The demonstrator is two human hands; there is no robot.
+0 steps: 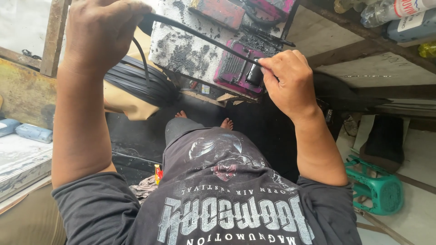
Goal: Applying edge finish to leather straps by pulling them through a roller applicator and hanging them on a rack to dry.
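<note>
The person's dark printed T-shirt (227, 204) fills the lower middle of the view, with both forearms raised in front of it and bare feet (206, 119) just visible on the dark floor (136, 136) below. Ahead stands a worn tabletop (181, 45), its pale surface blotched with black grime, carrying a magenta-red machine (238, 68) at its near edge with a small black roller part facing the person. To the right lie grey boards and, lower down, a green plastic stool (377, 188) tipped on the pale floor; plastic bottles (395, 11) rest at the upper right corner. At the left sits a light slab with a blue-grey bundle (34, 132) beside it. Hanging below the tabletop's left side is a thick bunch of black strips (136, 81), draped over a tan sheet (127, 106). A single long black strip (200, 38) runs taut across the tabletop from one hand to the other. The left hand (102, 31), high at the upper left, is clenched around the strip's far end, with a thinner strand trailing down from it toward the bunch. The right hand (288, 77) pinches the strip's near end between thumb and fingers, right against the black roller of the machine. A small red and yellow packet (158, 173) lies on the floor near the person's left side.
</note>
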